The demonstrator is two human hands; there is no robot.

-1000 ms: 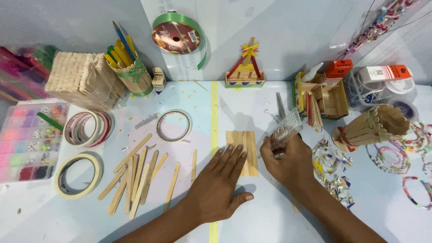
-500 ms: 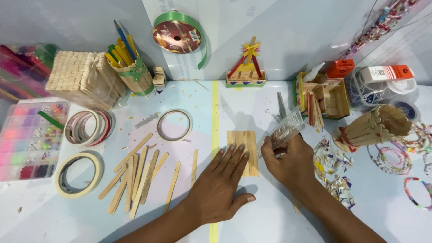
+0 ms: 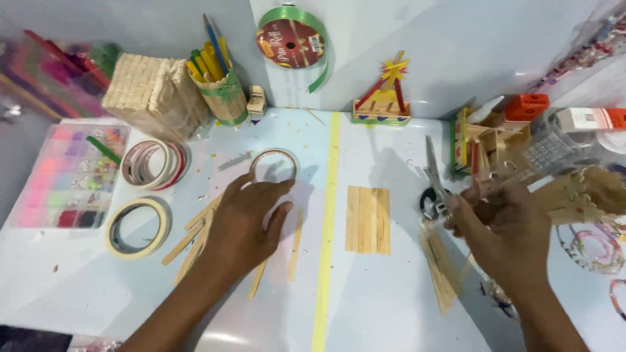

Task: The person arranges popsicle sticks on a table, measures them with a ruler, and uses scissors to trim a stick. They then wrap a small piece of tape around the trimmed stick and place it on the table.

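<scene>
I see a pale blue tabletop (image 3: 391, 313) set against a white wall, with a yellow tape line (image 3: 328, 221) running down its middle. Along the back stand a stack of wooden sticks (image 3: 147, 91), a cup of pencils (image 3: 218, 85), a green ribbon spool (image 3: 291, 40) and a small stick model (image 3: 383, 98). On my left lie a bead box (image 3: 65, 176), tape rolls (image 3: 153, 163) and a wide masking tape roll (image 3: 137, 225).

My left hand (image 3: 244, 225) rests palm down, fingers spread flat, on loose craft sticks (image 3: 195, 238) left of the line; its fingertips touch a thin tape ring (image 3: 274, 163). It pinches nothing.

Just right of the line lies a flat panel of joined sticks (image 3: 368, 220), plain light wood, edges side by side, untouched by either hand.

My right hand (image 3: 505, 228) is blurred; its grip looks curled beside the scissors (image 3: 433, 186), but I cannot tell whether it closes on them. More sticks (image 3: 440, 267) lie beneath it.
</scene>
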